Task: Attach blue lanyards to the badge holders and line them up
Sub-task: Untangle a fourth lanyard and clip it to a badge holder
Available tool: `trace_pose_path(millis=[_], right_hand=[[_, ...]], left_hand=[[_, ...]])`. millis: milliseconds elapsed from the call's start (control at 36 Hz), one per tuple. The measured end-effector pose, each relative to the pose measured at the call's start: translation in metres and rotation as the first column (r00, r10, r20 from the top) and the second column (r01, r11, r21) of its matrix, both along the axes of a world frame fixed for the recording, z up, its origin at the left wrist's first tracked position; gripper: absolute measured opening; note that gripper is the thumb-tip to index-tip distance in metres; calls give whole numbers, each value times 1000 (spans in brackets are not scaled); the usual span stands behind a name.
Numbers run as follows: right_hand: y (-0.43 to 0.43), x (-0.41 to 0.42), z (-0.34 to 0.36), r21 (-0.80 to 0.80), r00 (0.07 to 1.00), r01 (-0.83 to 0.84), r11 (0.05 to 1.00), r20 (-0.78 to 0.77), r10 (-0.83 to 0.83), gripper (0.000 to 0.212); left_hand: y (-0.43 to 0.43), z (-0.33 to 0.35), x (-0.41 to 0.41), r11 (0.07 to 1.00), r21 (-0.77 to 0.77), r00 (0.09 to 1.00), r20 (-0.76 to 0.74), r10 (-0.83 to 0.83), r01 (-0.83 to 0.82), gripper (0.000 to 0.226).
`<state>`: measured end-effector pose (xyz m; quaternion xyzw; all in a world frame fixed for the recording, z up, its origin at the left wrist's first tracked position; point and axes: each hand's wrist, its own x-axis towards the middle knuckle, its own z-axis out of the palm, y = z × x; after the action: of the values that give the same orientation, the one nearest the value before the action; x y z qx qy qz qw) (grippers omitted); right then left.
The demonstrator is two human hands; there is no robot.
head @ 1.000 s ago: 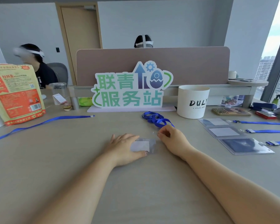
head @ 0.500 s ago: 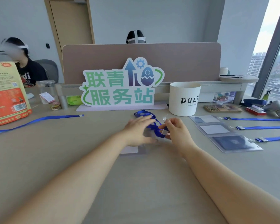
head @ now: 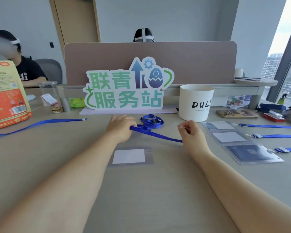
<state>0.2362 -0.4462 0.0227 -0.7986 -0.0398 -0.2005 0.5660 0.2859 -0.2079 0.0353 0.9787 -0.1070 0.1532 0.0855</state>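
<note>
Head: lanyard (head: 158, 135) end behind right hand (head: 189, 132)

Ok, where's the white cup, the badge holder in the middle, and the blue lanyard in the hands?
Cup (head: 186, 105): head view, front wall, left of the lettering.
Badge holder (head: 129, 156): head view, its middle, over the white card.
Lanyard (head: 160, 135): head view, the taut stretch of strap.

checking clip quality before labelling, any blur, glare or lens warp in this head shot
Head view: strong wide-angle bend, the window frame and door lean inward; sky outside is blown out; the table is evenly lit, shadows faint; the left hand and right hand gripping the blue lanyard look slightly soft; the clear badge holder has weak edges.
</note>
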Motion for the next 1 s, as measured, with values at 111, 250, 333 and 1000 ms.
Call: trace_pose_path(millis=[111, 250, 333, 1000], right_hand=[[15, 1, -2, -138, 992, -104, 985, -78, 94, 23], [37, -4, 2, -430, 970, -225, 874, -182, 160, 62], [38, -3, -1, -635, 987, -154, 757, -130, 92, 25], [21, -5, -8, -487, 988, -77, 870, -156, 0, 16]], left_hand=[[-2, -3, -8, 994, -99, 999, -25, -39, 36, 28], [-15, 0, -17, 983, -117, 990, 43, -134, 138, 27], [-16, 4, -22, 976, -125, 984, 48, -173, 177, 29], [93, -23, -95, 824, -553, 988, -146, 53, -125, 48]])
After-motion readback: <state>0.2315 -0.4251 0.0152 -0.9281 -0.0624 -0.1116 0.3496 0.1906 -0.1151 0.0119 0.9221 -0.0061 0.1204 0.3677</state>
